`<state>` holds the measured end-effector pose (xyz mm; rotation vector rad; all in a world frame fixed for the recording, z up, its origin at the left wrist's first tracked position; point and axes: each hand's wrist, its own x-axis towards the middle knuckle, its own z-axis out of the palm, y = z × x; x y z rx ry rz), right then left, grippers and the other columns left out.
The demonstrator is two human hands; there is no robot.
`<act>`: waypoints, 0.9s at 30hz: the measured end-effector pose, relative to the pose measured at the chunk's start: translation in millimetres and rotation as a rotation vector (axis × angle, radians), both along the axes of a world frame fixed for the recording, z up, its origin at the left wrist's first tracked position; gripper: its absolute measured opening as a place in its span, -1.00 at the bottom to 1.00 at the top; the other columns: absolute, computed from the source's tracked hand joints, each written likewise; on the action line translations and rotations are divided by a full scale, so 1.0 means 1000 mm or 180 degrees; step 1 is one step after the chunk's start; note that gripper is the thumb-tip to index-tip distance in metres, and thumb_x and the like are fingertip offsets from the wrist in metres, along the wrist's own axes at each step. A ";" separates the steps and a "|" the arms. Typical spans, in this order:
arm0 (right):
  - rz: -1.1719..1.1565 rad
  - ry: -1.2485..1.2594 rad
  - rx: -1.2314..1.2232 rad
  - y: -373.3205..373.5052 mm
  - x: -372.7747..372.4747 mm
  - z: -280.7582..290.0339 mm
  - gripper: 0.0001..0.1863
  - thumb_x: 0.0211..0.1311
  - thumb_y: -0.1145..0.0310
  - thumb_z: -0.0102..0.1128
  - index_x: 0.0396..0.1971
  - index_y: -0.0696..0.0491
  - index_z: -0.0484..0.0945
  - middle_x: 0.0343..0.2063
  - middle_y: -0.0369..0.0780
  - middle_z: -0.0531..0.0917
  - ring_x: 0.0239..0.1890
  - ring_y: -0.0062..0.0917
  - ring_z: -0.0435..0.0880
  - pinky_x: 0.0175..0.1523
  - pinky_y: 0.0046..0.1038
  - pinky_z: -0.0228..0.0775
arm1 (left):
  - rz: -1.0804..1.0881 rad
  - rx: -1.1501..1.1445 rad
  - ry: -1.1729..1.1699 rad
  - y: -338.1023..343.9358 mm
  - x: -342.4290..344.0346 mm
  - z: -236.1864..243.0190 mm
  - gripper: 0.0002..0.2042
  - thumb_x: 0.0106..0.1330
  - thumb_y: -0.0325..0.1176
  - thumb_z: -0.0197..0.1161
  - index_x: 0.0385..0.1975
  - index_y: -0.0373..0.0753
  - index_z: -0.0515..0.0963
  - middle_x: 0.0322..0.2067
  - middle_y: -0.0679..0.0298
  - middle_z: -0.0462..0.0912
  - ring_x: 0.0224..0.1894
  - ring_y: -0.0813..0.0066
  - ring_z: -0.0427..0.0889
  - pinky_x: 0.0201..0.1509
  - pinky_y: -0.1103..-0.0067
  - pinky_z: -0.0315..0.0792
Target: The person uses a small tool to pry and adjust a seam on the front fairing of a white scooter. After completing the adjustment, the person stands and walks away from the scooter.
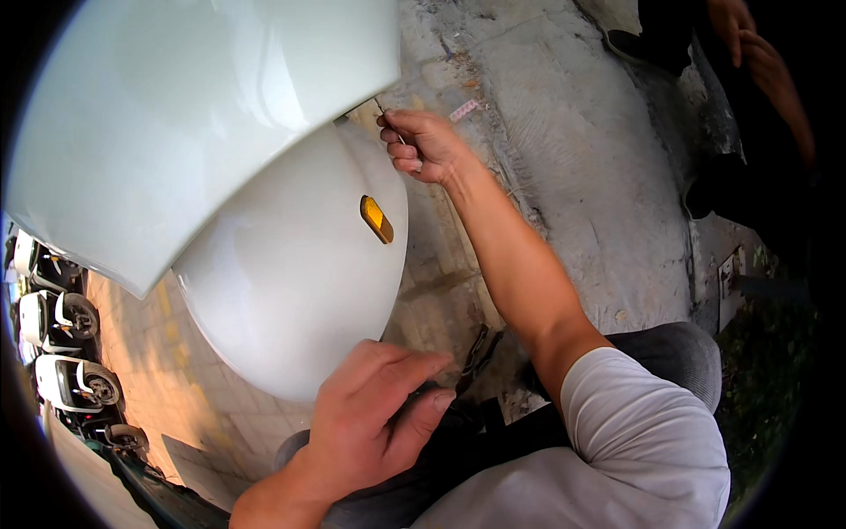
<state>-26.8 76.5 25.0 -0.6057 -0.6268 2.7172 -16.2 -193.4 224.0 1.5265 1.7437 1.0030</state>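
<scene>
A glossy white body panel (203, 97) overhangs a second curved white panel (273, 273), which carries an amber lens (375, 219). At the upper panel's lower right corner, my right hand (414, 141) is closed around a thin metal tool (381, 107), its tip at that edge; the rest of the tool is mostly hidden by my fingers. Nearer me, below the amber lens, my left hand (379, 414) is half curled, thumb apart from the fingers, with nothing visible in it. Dark items (480, 353) lie on the ground just beyond that hand, too small to name.
Cracked concrete (590, 194) with a pink strip (463, 110) runs along the right, beside foliage (762, 353). Another person's dark-clothed legs (723, 185) and hands (749, 40) are at the upper right. Several parked white scooters (62, 379) line the tiled paving (145, 353) at the left.
</scene>
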 end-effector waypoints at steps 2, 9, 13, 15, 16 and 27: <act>-0.0558 -0.0511 0.1155 -0.017 -0.006 0.005 -0.82 0.29 0.32 0.08 -0.38 0.14 0.47 -0.63 -0.33 0.43 -0.71 -0.65 0.32 -0.69 -0.58 0.08 | 0.0059 0.0048 -0.0002 0.000 0.000 -0.001 -0.72 0.07 -0.48 0.37 -0.19 -0.31 0.57 -0.40 0.20 0.57 -0.41 0.30 0.52 -0.38 0.52 0.41; -0.2070 -0.2529 0.4768 -0.041 -0.016 0.007 -0.85 0.18 0.37 0.10 -0.40 0.13 0.56 -0.46 -0.01 0.63 -0.37 -0.04 0.60 -0.31 -0.09 0.40 | 0.0073 -0.0054 0.0093 -0.006 0.000 0.000 -0.78 0.19 -0.43 0.28 -0.20 -0.36 0.58 -0.41 0.16 0.61 -0.37 0.35 0.59 -0.30 0.56 0.47; -0.1905 -0.2678 0.4762 -0.040 -0.017 0.008 -0.84 0.20 0.36 0.08 -0.42 0.15 0.53 -0.48 0.01 0.62 -0.40 -0.01 0.59 -0.31 -0.07 0.40 | 0.0043 -0.0041 0.0028 -0.005 0.002 0.004 -0.78 0.16 -0.44 0.29 -0.20 -0.36 0.58 -0.39 0.15 0.62 -0.38 0.34 0.58 -0.29 0.56 0.47; -0.1793 -0.2713 0.4589 -0.039 -0.019 0.010 -0.84 0.20 0.37 0.08 -0.41 0.16 0.54 -0.47 0.04 0.62 -0.39 0.00 0.59 -0.30 -0.10 0.40 | -0.0033 -0.0011 0.0031 -0.002 0.002 0.005 -0.77 0.15 -0.44 0.29 -0.21 -0.37 0.58 -0.38 0.14 0.62 -0.38 0.33 0.57 -0.29 0.56 0.46; -0.1719 -0.2729 0.4485 -0.040 -0.019 0.015 -0.84 0.20 0.39 0.10 -0.40 0.17 0.56 -0.46 0.06 0.61 -0.37 -0.01 0.60 -0.30 -0.13 0.41 | -0.0065 -0.0011 0.0035 -0.001 0.001 0.004 -0.77 0.15 -0.44 0.30 -0.21 -0.37 0.58 -0.37 0.14 0.62 -0.38 0.33 0.57 -0.30 0.56 0.46; 0.0300 -0.0171 0.0013 0.009 -0.001 0.002 -0.86 0.31 0.34 0.04 -0.36 0.11 0.45 -0.68 -0.38 0.35 -0.74 -0.69 0.20 -0.68 -0.56 0.01 | 0.0002 -0.0093 0.0017 -0.003 -0.006 -0.001 -0.77 0.15 -0.44 0.28 -0.22 -0.39 0.57 -0.39 0.14 0.62 -0.37 0.33 0.58 -0.32 0.56 0.47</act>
